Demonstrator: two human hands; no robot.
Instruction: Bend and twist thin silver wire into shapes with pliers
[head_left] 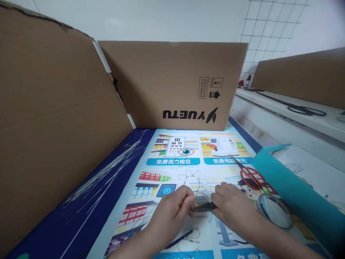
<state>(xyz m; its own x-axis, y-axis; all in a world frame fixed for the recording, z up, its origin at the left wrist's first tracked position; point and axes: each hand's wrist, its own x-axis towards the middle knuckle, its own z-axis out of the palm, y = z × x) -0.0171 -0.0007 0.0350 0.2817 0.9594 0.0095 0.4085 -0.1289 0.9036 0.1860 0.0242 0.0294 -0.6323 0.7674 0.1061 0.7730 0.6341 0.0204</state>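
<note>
My left hand (175, 208) and my right hand (229, 205) meet low in the middle of the view, over a printed poster (185, 158) that covers the table. Both are closed. The right hand grips small dark pliers (205, 207) whose tips point left to the left hand's pinched fingers. The left hand pinches a thin wire; its looped end (192, 178) lies on the poster just beyond the hands. What exactly sits in the pinch is too small to see.
Red-handled scissors (249, 176) and a roll of clear tape (273, 208) lie right of the hands, beside a teal sheet (296, 194). A bundle of straight wires (107, 172) lies at the left. Cardboard walls (172, 82) stand behind and left. More bent wire (185, 241) lies near my wrists.
</note>
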